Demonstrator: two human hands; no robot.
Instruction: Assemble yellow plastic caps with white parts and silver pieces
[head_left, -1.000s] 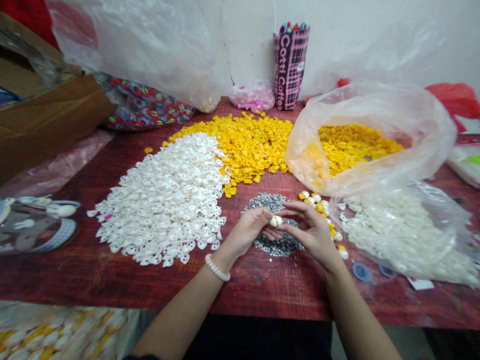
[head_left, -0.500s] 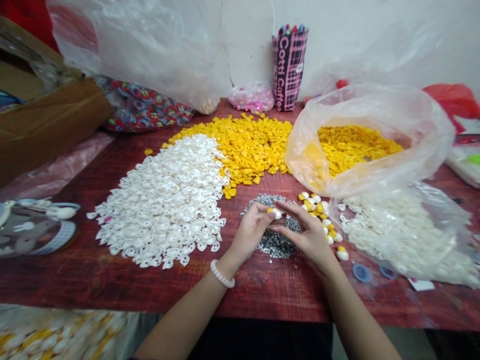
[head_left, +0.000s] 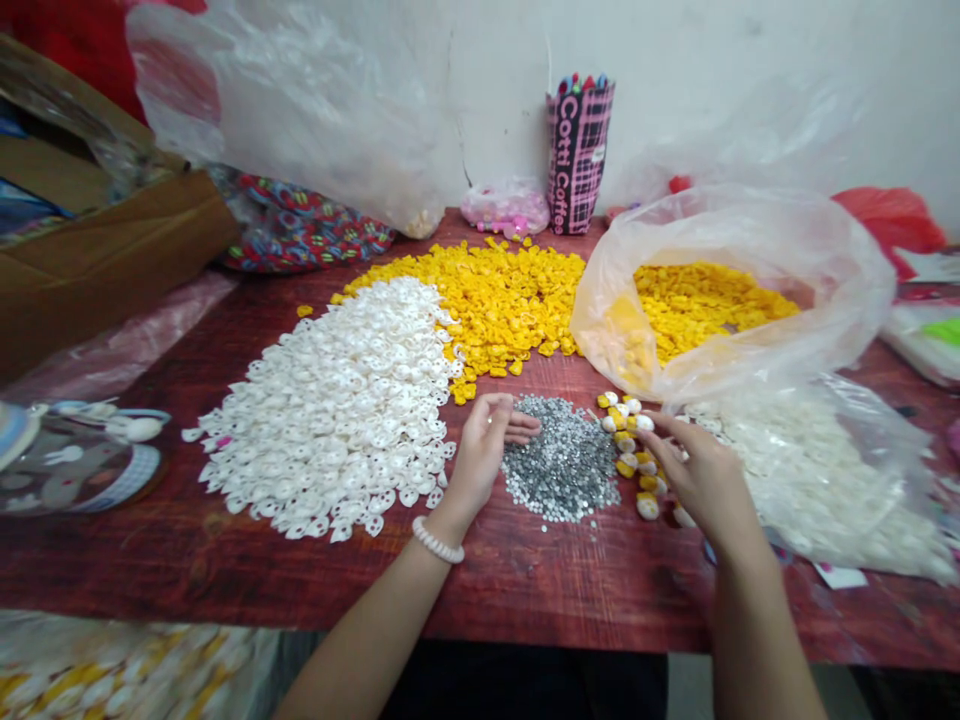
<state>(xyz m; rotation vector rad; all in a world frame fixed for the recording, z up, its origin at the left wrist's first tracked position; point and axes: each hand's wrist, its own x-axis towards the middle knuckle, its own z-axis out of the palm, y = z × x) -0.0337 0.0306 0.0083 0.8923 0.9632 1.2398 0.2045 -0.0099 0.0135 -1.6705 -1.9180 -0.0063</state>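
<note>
Now | right hand (head_left: 701, 475): pinching white-and-yellow piece (head_left: 643, 423) among similar pieces (head_left: 627, 464), seemingly grouped to avoid mixing | left hand (head_left: 484, 440): by grey beads (head_left: 566, 468), grip cannot be told | grey beads: between both hands, likely for easy reach

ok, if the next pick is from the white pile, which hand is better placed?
Left, I'd say. The left hand is right beside the white pile. The right hand is across the silver bits, its fingertips at the yellow-and-white pieces.
</note>
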